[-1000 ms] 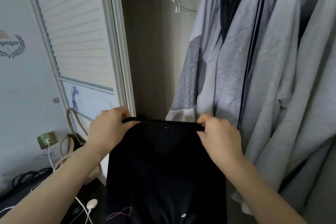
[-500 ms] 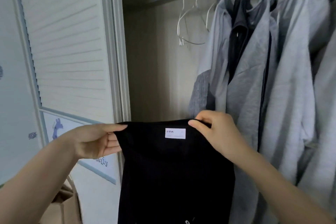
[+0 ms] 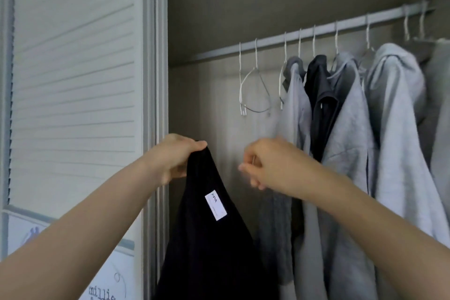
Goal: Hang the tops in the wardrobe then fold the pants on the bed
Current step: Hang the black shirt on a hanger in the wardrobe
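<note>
Before the open wardrobe [image 3: 243,19], left hand [image 3: 175,158] grips black top [image 3: 207,238] hanging lengthwise down; right hand [image 3: 265,165] curled, empty.

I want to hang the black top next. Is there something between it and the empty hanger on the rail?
Nothing visible blocks it. The black top hangs from the left hand, below and left of the empty hanger. Only open wardrobe space lies between. The grey tops hang further right, and the right hand holds nothing.

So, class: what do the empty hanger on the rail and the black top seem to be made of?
Empty hanger: probably thin wire with a pale, perhaps coated finish; it is slim and bent into shape.
Black top: a soft matte fabric, likely a knit; it drapes in limp folds from the left hand. Fibre unclear.
</note>
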